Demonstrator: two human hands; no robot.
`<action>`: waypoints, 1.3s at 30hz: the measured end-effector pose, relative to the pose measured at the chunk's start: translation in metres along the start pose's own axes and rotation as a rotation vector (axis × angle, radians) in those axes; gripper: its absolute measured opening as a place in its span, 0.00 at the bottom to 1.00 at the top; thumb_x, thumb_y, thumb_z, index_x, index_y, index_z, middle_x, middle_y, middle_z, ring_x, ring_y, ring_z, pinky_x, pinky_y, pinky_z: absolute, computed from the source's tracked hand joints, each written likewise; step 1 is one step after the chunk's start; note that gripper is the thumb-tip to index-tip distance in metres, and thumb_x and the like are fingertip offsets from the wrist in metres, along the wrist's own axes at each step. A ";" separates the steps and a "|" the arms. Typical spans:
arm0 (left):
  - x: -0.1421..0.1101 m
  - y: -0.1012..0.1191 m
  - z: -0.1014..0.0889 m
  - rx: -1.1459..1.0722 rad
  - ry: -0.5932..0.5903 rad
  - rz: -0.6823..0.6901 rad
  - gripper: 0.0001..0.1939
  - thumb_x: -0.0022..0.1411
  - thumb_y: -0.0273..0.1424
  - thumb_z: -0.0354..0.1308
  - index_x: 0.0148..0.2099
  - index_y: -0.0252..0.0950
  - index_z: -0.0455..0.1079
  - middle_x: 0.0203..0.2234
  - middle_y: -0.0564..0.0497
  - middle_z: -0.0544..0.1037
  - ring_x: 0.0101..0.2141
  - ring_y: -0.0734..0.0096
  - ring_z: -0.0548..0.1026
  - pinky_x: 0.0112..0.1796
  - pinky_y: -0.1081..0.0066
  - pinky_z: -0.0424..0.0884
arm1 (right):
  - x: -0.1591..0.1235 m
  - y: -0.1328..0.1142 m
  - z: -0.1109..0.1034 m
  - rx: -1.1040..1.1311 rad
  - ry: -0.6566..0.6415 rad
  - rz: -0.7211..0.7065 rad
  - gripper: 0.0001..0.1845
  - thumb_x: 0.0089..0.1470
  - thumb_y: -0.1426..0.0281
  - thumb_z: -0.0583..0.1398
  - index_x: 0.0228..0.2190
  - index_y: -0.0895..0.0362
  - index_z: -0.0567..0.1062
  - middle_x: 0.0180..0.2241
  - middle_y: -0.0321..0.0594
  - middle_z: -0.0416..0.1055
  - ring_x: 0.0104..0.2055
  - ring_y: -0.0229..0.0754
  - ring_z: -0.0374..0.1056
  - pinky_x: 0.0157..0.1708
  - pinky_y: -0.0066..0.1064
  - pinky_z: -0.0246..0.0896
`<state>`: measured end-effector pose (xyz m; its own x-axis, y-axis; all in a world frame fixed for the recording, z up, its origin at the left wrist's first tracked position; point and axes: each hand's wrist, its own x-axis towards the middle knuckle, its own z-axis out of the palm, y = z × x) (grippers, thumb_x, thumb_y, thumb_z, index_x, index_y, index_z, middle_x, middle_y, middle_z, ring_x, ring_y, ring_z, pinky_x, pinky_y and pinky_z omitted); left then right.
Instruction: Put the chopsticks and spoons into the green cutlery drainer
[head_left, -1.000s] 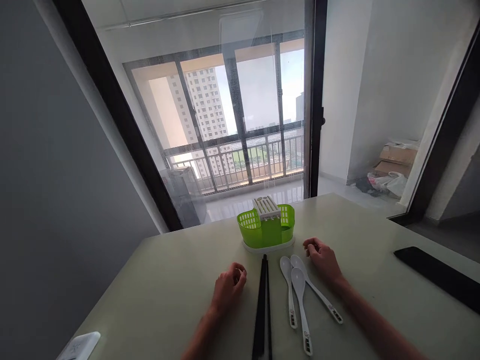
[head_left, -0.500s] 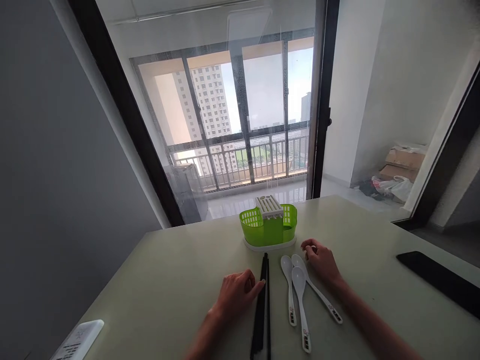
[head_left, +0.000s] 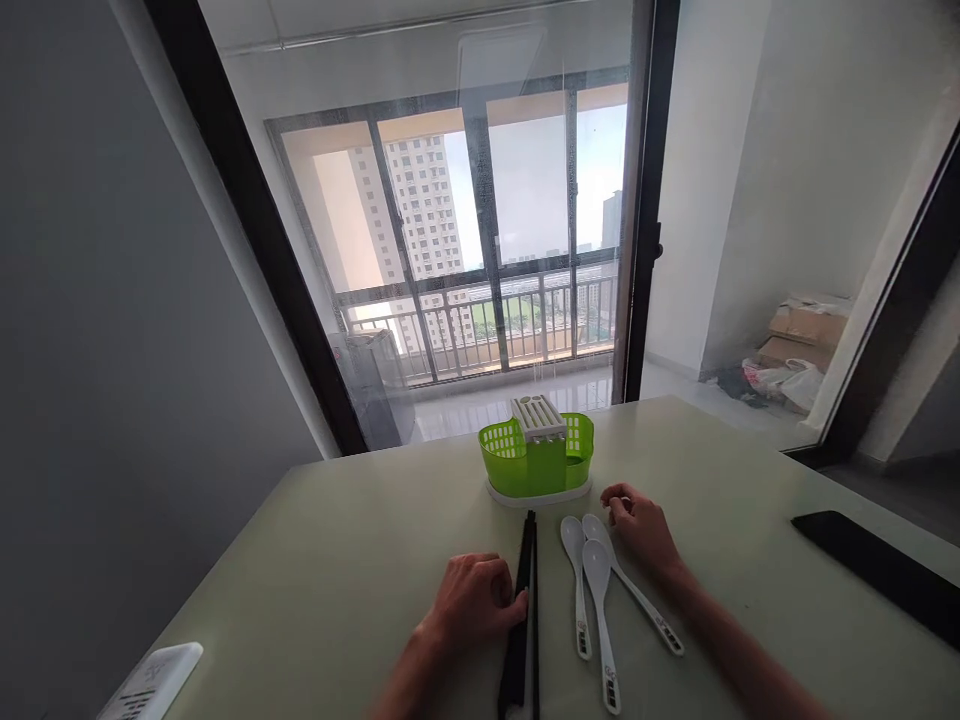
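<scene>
My left hand (head_left: 476, 598) rests on the table with its fingers curled. Its thumb lies against a bundle of black chopsticks (head_left: 517, 650), whose near ends spread apart. Just right of them, three white spoons (head_left: 598, 568) lie in a loose fan, bowls pointing away and printed handles toward me. My right hand (head_left: 637, 525) sits beside the spoon bowls, loosely bent, with a gap between thumb and fingers and nothing visible in it. Beyond both hands stands a green cutlery basket (head_left: 546, 470) with a white slotted top (head_left: 538, 418) and a white base.
A long black object (head_left: 862, 555) lies on the table at the right. A white printed object (head_left: 161, 680) is at the near left edge. Past the table (head_left: 360, 530) are a glass door and window, with cardboard boxes (head_left: 810, 325) and bags on the floor at right.
Under my left hand the chopsticks have spread slightly, their near ends shifting left. My left thumb has moved a little toward me. My right hand is almost unmoved.
</scene>
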<state>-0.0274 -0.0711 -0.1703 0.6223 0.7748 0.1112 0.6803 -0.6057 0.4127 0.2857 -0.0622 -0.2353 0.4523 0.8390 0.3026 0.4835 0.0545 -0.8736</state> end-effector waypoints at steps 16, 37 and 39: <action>0.001 -0.007 0.003 0.009 -0.005 0.053 0.10 0.57 0.32 0.59 0.24 0.38 0.70 0.22 0.55 0.75 0.24 0.74 0.68 0.31 0.71 0.61 | 0.000 0.003 0.000 0.009 -0.002 -0.002 0.13 0.51 0.61 0.52 0.29 0.52 0.75 0.27 0.39 0.80 0.26 0.45 0.74 0.32 0.33 0.64; -0.003 0.001 -0.005 -0.062 -0.023 0.056 0.07 0.51 0.32 0.63 0.22 0.38 0.73 0.21 0.55 0.78 0.23 0.74 0.71 0.32 0.72 0.63 | -0.001 0.001 0.000 0.018 -0.006 -0.008 0.13 0.50 0.61 0.53 0.27 0.52 0.75 0.27 0.40 0.79 0.25 0.44 0.73 0.30 0.33 0.64; -0.003 0.001 -0.005 -0.052 -0.028 0.055 0.07 0.50 0.32 0.64 0.22 0.38 0.72 0.21 0.55 0.78 0.23 0.74 0.72 0.31 0.72 0.63 | -0.001 0.001 0.000 0.018 -0.005 -0.007 0.13 0.50 0.62 0.53 0.27 0.52 0.75 0.27 0.40 0.79 0.25 0.44 0.73 0.30 0.33 0.64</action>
<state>-0.0304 -0.0728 -0.1653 0.6692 0.7349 0.1100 0.6244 -0.6364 0.4530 0.2859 -0.0633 -0.2366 0.4451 0.8413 0.3068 0.4728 0.0702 -0.8784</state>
